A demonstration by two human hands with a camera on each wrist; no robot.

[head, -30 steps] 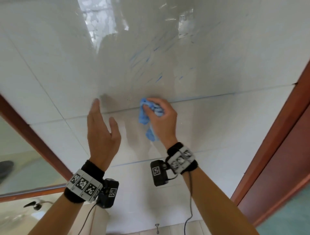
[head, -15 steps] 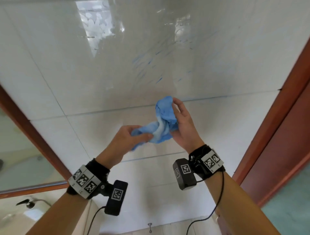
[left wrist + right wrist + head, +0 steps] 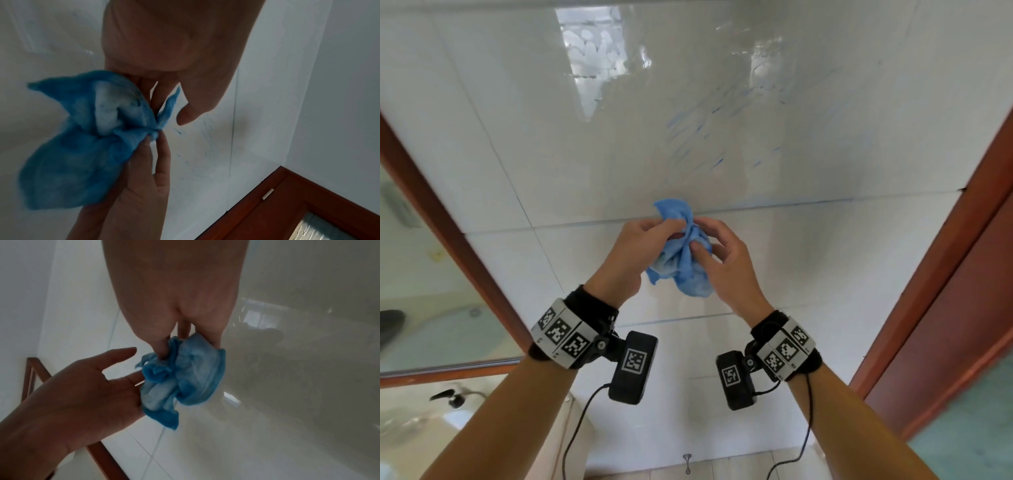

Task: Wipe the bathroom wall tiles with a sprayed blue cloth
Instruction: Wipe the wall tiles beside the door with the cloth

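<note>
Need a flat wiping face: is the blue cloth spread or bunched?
Bunched: the blue cloth is crumpled, pinched between left hand and right hand.

Your work surface: white glossy wall tiles [image 3: 808, 274], large, thin grout lines between. Faint blue streaks [image 3: 709, 144] smeared across upper tile, straight ahead of you. Blue tint along horizontal grout line [image 3: 808, 202] below streaks. Red-brown wooden frames [image 3: 962, 246] bound tiles at your left and right.
</note>
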